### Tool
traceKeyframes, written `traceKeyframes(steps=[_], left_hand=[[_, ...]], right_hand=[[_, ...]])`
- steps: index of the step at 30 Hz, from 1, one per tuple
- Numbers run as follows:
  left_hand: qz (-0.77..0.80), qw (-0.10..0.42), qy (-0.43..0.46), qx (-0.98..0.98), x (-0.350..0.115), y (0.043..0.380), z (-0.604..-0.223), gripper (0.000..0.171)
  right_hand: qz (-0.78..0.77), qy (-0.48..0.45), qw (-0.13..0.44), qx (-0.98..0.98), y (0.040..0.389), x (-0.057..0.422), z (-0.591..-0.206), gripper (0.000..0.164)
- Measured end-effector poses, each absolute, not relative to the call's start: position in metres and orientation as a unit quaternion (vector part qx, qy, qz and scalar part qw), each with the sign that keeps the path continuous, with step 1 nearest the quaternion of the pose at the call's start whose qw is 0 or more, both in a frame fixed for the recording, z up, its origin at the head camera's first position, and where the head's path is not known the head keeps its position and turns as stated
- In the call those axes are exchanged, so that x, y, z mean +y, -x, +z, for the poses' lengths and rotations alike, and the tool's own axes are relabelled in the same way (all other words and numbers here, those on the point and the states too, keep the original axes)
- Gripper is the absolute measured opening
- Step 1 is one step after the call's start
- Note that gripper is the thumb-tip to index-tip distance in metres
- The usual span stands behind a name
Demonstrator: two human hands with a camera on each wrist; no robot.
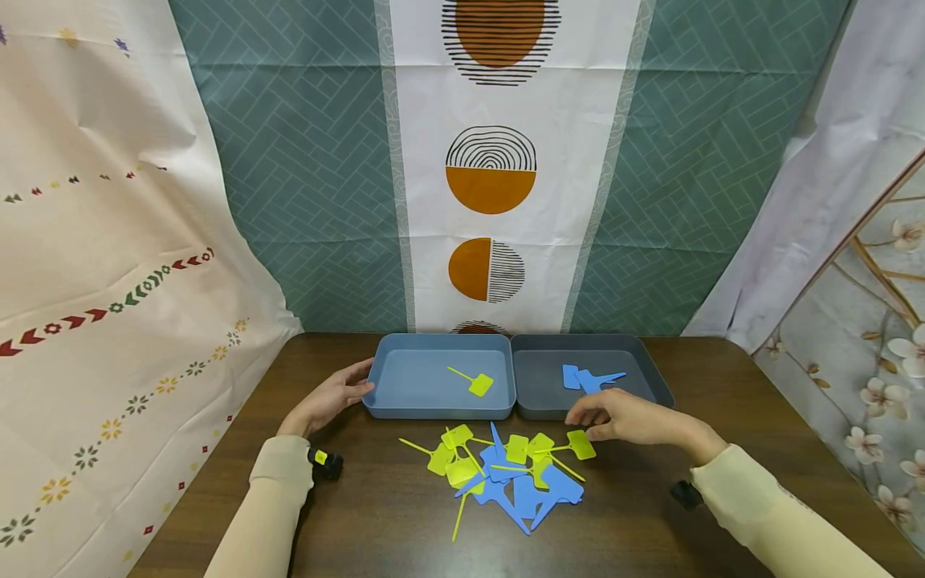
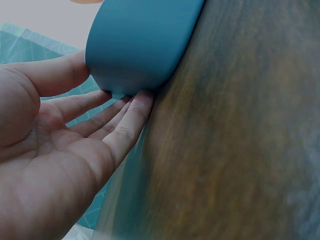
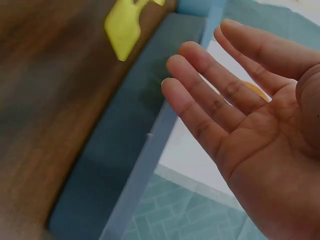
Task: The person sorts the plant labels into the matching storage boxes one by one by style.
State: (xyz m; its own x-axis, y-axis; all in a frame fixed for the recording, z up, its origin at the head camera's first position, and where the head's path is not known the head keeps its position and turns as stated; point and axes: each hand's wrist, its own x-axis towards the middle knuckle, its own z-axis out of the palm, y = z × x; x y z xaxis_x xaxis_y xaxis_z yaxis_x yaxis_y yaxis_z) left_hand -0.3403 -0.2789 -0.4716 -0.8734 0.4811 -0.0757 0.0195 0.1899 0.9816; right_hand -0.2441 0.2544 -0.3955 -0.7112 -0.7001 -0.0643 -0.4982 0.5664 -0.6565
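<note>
My left hand (image 1: 336, 397) rests against the left end of the blue-grey tray (image 1: 412, 381); in the left wrist view its fingertips touch the tray's end wall (image 2: 137, 45). Over the front edge of the dark grey tray (image 1: 538, 385) hovers my right hand (image 1: 629, 417), holding nothing, its fingers loosely extended in the right wrist view. One yellow plant label (image 1: 480, 385) lies in the blue-grey tray. Several blue plant labels (image 1: 591, 380) lie in the dark one. Just left of the right hand, a yellow label (image 1: 580, 444) sits at the pile's edge.
A loose pile of yellow labels (image 1: 439, 459) and blue labels (image 1: 560, 484) overlaps on the brown wooden table (image 1: 376, 522), in front of the trays. Both trays stand side by side at the far edge, before a patterned curtain (image 1: 318, 201).
</note>
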Motion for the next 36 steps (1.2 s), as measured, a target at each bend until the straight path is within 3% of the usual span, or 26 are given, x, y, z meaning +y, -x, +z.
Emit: traceKeyframes(steps=[13,27,36], left_hand=[[0.611,0.188,-0.17,0.75,-0.281,0.34,-0.473,0.068],[0.612,0.189,-0.167,0.75,-0.28,0.339,-0.471,0.067],[0.611,0.189,-0.168,0.75,-0.279,0.339,-0.471,0.068]], right_hand=[[-0.238,0.373,0.118,0.889,0.231,0.25,-0.419,0.029],[-0.148,0.374,0.024,0.915,0.216,0.243,-0.443,0.033],[-0.157,0.366,0.029,0.917,0.214,0.242,-0.443,0.041]])
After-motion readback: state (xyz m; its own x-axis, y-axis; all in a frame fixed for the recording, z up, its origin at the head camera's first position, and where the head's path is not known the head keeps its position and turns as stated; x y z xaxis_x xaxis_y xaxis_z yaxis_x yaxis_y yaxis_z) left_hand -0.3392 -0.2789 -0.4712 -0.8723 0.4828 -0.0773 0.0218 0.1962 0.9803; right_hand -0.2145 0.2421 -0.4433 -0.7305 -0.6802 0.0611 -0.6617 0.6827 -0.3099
